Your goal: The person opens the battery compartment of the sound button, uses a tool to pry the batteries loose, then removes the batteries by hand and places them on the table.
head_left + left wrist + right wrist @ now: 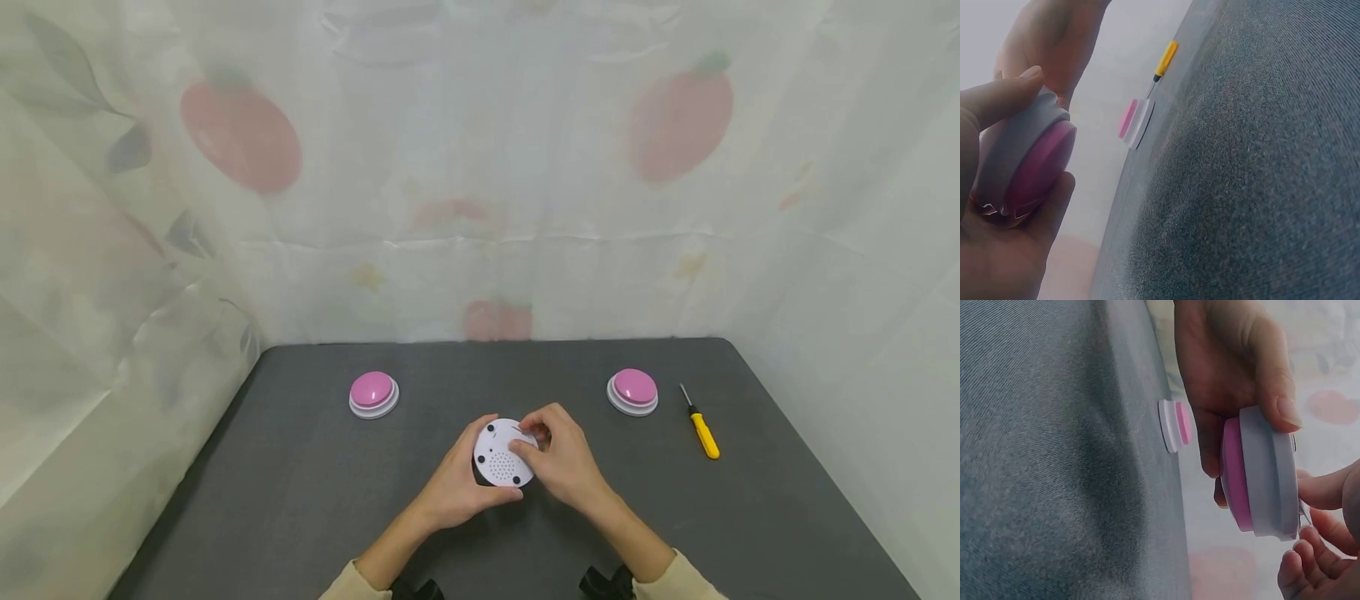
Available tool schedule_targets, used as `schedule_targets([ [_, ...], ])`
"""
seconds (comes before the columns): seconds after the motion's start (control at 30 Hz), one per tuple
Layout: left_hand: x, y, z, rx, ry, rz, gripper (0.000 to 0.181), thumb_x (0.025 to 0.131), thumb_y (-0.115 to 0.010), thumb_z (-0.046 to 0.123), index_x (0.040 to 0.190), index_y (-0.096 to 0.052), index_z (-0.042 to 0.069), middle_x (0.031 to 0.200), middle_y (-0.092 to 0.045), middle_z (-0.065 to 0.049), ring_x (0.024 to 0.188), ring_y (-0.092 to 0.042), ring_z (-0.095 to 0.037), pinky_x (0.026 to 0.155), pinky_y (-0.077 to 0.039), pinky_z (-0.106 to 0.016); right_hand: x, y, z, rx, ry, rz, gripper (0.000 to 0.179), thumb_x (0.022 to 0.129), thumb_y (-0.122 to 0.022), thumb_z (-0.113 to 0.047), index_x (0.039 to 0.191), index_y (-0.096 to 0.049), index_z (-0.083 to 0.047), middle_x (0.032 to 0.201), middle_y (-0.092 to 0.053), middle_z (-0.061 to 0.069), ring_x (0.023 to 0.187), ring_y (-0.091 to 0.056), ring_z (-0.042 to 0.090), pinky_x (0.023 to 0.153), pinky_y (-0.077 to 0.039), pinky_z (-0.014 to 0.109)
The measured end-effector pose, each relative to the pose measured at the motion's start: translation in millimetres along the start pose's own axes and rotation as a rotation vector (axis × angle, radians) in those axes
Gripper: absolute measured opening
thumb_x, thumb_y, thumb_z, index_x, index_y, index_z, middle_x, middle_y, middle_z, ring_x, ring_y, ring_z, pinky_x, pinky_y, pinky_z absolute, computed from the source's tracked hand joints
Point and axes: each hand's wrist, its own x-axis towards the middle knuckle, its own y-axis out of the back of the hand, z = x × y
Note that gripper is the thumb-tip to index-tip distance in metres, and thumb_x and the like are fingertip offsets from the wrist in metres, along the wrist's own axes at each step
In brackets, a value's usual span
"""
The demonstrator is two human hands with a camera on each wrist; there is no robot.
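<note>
Above the dark grey desk (pixel 262 500), a pink-domed white push button (pixel 1266 475) is held by the left hand (pixel 453 492), clamped round it, with its perforated base (pixel 501 462) facing the wearer, seemingly for access to the thin flap (pixel 1304 514) pinched there by the right hand (pixel 564 461).

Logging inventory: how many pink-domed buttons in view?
3: the held button in the left grip, the left button on the table, the right button beside the yellow screwdriver.
</note>
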Motion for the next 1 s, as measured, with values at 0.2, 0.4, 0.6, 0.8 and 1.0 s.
schedule_targets([
  [0.2,-0.2,0.3,-1.3,-0.002,0.024,-0.02,0.105,0.072,-0.091,0.042,0.154,-0.034,0.011,0.135,-0.052,0.002,0.114,-0.054,-0.016,0.097,-0.043,-0.039,1.2,1,3,0.064,-0.01,-0.039,0.023,0.08,-0.085,-0.006,0.094,-0.069,-0.013,0.076,-0.055,-0.008,0.068,-0.051,0.011,0.061,-0.043,0.025],
  [0.4,-5.9,4.0,-6.4,0.022,0.035,-0.024,0.104,0.072,-0.091,0.043,0.154,-0.035,0.012,0.137,-0.049,0.004,0.114,-0.053,-0.016,0.093,-0.044,-0.037,4.2,-3,7,0.122,0.022,-0.09,0.02,0.082,-0.084,-0.006,0.094,-0.07,-0.014,0.073,-0.058,-0.008,0.064,-0.052,0.008,0.059,-0.045,0.024],
  [0.6,-13.1,8.6,-14.4,0.035,0.059,-0.02,0.103,0.072,-0.092,0.044,0.153,-0.036,0.013,0.135,-0.05,0.006,0.111,-0.054,-0.015,0.091,-0.044,-0.036,7.6,-7,9,0.125,0.027,-0.157,0.014,0.086,-0.082,-0.013,0.096,-0.072,-0.014,0.075,-0.061,-0.009,0.066,-0.056,0.009,0.061,-0.048,0.025],
  [0.8,-7.7,4.4,-17.7,0.031,0.053,-0.046,0.102,0.071,-0.092,0.044,0.152,-0.038,0.013,0.133,-0.052,0.007,0.11,-0.054,-0.015,0.092,-0.044,-0.036,12.2,2,16,0.091,0.017,-0.15,0.013,0.087,-0.082,-0.013,0.095,-0.073,-0.014,0.077,-0.063,-0.009,0.067,-0.057,0.009,0.063,-0.05,0.026],
  [1.0,-2.0,2.7,-19.3,0.067,0.066,-0.08,0.102,0.067,-0.094,0.041,0.149,-0.042,0.011,0.127,-0.056,0.005,0.107,-0.056,-0.015,0.09,-0.044,-0.039,19.2,9,26,0.067,0.013,-0.151,0.012,0.087,-0.082,-0.013,0.095,-0.072,-0.014,0.078,-0.063,-0.009,0.068,-0.058,0.009,0.063,-0.049,0.026],
])
